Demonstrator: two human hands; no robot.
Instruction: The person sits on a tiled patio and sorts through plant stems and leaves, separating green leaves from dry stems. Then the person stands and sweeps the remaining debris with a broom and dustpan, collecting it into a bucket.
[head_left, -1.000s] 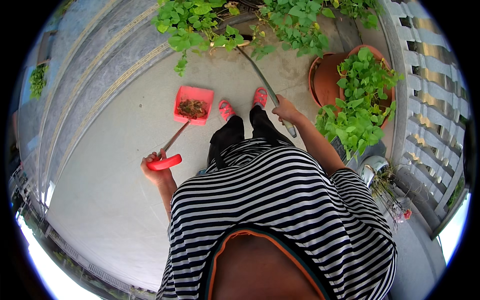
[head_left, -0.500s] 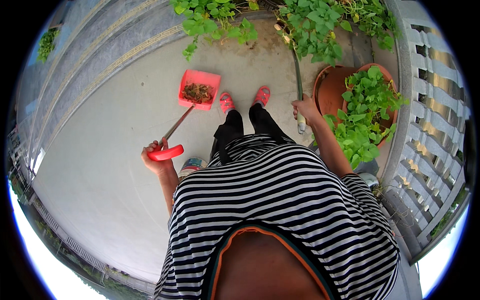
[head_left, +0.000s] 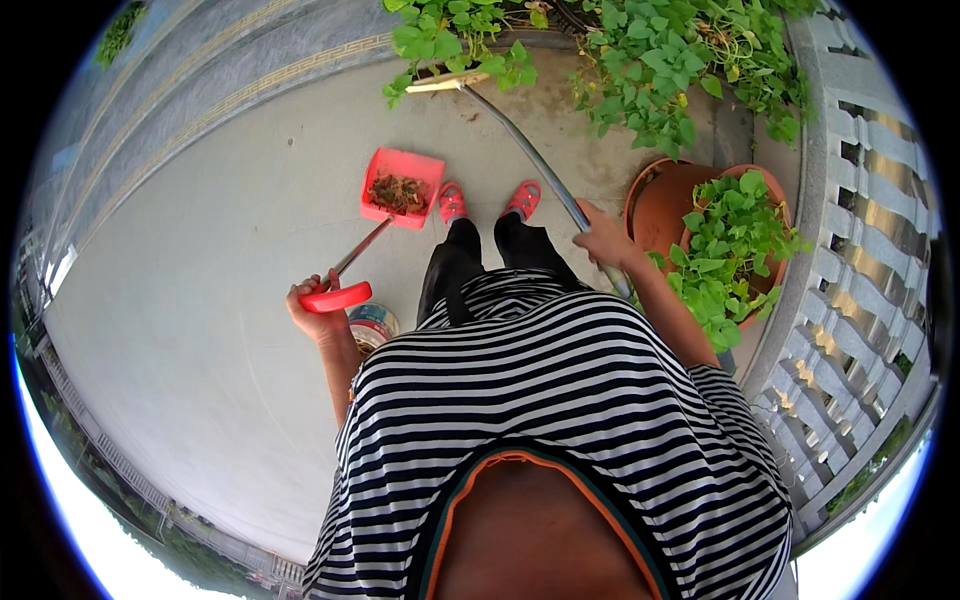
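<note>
My left hand (head_left: pixel 316 312) is closed around the red handle end of a long-handled dustpan (head_left: pixel 428 170). Its red pan rests on the grey floor to the left of my feet, with a small heap of dry brown leaf litter (head_left: pixel 398 193) inside. The fingers of my right hand (head_left: pixel 606 240) wrap round the grey-green shaft of a broom (head_left: pixel 530 145). That shaft slants forward and left, and its narrow pale-yellow head is by the hanging leaves at the far edge, beyond the pan.
Terracotta pots (head_left: pixel 655 210) with leafy plants (head_left: pixel 735 240) stand at my right, beside a stone balustrade (head_left: pixel 860 230). More green vines (head_left: pixel 650 60) hang over the far edge. A bucket (head_left: pixel 373 324) sits near my left forearm. Grey steps (head_left: pixel 240 75) rise at the far left.
The broom's head has swung left from beside the right-hand vines to the far edge beyond the dustpan. My right hand has tilted with it; my left hand still holds the dustpan.
</note>
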